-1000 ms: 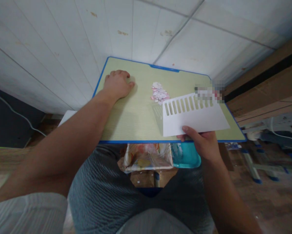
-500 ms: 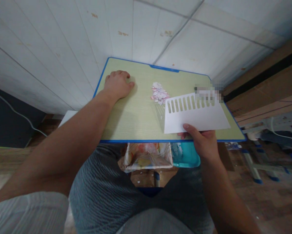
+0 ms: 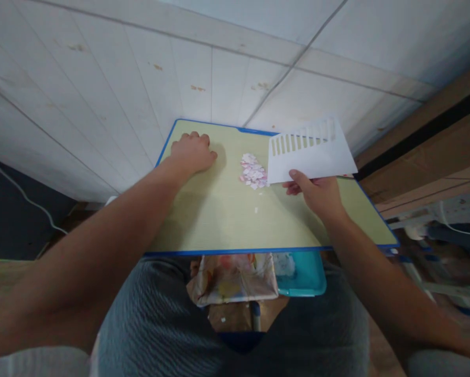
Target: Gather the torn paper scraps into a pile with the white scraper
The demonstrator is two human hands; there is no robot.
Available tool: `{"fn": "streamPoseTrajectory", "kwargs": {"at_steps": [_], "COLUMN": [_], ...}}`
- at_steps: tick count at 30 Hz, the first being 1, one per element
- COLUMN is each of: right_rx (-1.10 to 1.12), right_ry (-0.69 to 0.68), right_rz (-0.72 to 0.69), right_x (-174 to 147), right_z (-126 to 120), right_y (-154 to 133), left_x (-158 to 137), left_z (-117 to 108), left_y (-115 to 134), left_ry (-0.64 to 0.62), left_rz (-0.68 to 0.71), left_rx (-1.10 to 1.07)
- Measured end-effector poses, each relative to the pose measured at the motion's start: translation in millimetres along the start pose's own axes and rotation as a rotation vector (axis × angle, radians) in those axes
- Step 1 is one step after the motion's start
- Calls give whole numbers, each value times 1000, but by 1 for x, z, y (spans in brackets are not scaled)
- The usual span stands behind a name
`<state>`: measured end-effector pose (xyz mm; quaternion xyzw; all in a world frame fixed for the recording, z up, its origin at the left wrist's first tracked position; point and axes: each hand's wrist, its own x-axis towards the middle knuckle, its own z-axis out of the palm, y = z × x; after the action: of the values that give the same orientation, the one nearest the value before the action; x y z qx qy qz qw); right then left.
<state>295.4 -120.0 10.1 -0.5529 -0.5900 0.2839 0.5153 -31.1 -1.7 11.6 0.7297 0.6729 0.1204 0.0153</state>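
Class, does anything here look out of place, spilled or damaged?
Two tiny white scraps lie astray on the pale yellow, blue-edged tabletop, apart from the heap of pinkish-white paper pieces. Brown patches break up the white panelled wall, perhaps where its surface is worn.

One head-worn view, above and behind gripping right hand (image 3: 321, 197), facing forward and down, lap (image 3: 148, 324) nearer, wall (image 3: 191, 68) beyond.

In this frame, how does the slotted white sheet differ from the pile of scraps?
The slotted sheet is one large piece; the scrap pile is many small bits. The right hand holds the sheet; the pile lies on the tabletop. The sheet is white; the pile mixes white and pink. Both look thin and paper-like.
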Motion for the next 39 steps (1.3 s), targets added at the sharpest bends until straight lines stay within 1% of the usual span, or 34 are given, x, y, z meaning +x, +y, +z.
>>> {"fn": "streamPoseTrajectory", "kwargs": {"at_steps": [4, 7, 9, 11, 13, 15, 17, 20, 24, 28, 30, 33, 35, 36, 37, 39], "right_rx": [-24, -7, -1, -11, -19, -8, 18, 42, 39, 42, 29, -5, -14, -8, -3, 18], "right_ry": [-32, -58, -64, -96, -163, -256, -376, -523, -589, -679, -651, -470, -377, -372, -401, -515], "right_rz": [-75, -58, 18, 133, 242, 305, 318, 282, 193, 173, 157, 110, 86, 78, 79, 92], "right_x": [39, 73, 96, 116, 129, 132, 128, 113, 88, 67, 62, 55, 45, 39, 31, 16], "right_z": [9, 12, 12, 13, 14, 17, 19, 19, 21, 30, 33, 35, 38, 42, 48, 62], "right_y": [4, 7, 9, 11, 12, 13, 12, 7, -11, -24, -26, -32, -41, -46, -51, -59], "left_x": [10, 9, 10, 11, 13, 14, 14, 14, 16, 20, 22, 25, 31, 36, 41, 53], "left_z": [8, 12, 13, 14, 14, 14, 14, 15, 20, 28, 32, 37, 41, 42, 44, 48], "left_y": [1, 1, -1, -3, -6, -8, -9, -9, -12, -15, -16, -17, -21, -25, -30, -42], "left_ry": [104, 115, 111, 106, 99, 96, 95, 100, 126, 193, 215, 246, 287, 320, 361, 470], "left_rz": [-4, 12, 27, 29, 24, 24, 28, 38, 52, 66, 66, 61, 53, 47, 39, 6], "left_rx": [-7, -30, -61, -82, -91, -94, -96, -108, -141, -190, -212, -245, -315, -372, -448, -614]}}
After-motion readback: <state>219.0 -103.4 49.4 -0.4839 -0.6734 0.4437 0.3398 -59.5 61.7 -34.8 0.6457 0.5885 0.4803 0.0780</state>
